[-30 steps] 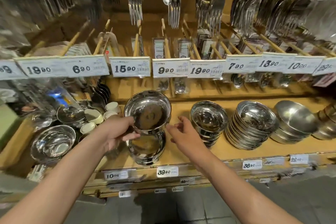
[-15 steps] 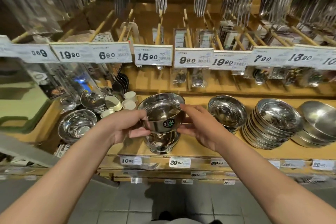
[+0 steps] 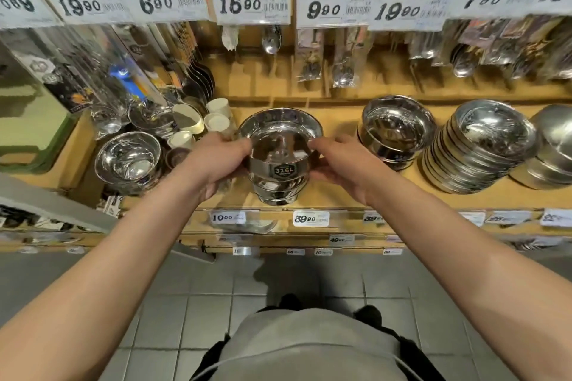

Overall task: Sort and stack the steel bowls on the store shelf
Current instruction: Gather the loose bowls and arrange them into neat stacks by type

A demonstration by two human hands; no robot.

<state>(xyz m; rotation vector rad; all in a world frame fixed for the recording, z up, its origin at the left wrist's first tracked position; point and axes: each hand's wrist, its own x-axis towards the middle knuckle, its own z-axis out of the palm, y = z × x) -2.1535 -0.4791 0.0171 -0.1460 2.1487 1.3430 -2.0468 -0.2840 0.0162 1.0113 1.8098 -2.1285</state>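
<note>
Gripping the top bowl (image 3: 280, 145) from both sides, the left hand (image 3: 216, 164) curls round its left wall and the right hand (image 3: 343, 164) round its right wall, fingers bent and thumbs near the rim; the bowl bears a dark "316L" sticker (image 3: 283, 170) on the near face and sits over a short stack (image 3: 277, 192) of like bowls at the front of the shelf (image 3: 340, 195), whether fully seated or just above it cannot be told; the step in hand looks like nesting this bowl into that stack; to do it well, keep the rim level, since a tilted steel bowl will likely catch on the one beneath and jam or clatter; centre it over the stack before lowering, let the walls guide it down, and ease both grips off together so the stack is not nudged toward the shelf edge; polished steel is probably slick, so light even pressure from both sides seems wiser than a squeeze; to the right stand a second stack (image 3: 397, 133) and a tilted row of shallow bowls (image 3: 483, 145), well apart from the hands; a lone bowl (image 3: 128, 159) lies to the left, near some pale cups (image 3: 216, 120); those may need sorting by size next.
</note>
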